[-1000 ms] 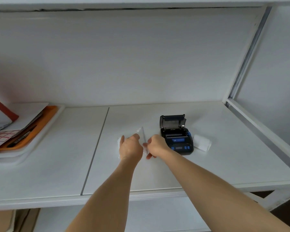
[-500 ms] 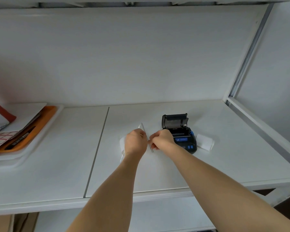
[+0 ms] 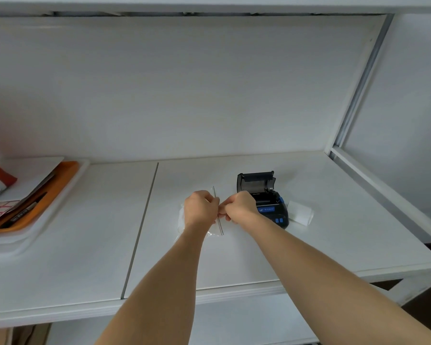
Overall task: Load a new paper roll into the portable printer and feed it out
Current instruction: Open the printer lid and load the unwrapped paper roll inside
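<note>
Both my left hand [image 3: 200, 207] and right hand [image 3: 239, 207] pinch the clear bag [image 3: 218, 221] at its seal — unwrapping step — next, pull it apart beside the open printer [image 3: 266, 197].

A small black portable printer with blue buttons [image 3: 269, 205] stands on the white shelf, its lid open and tilted up and back, so the empty paper bay shows. Just to its right lies a white paper roll [image 3: 300, 212] on its side, near but apart from the printer. To the left of the printer there is a clear plastic zip bag [image 3: 218, 225], held at its mouth edge between two hands; something white seems to be inside it, maybe another roll, but this is not clear.
</note>
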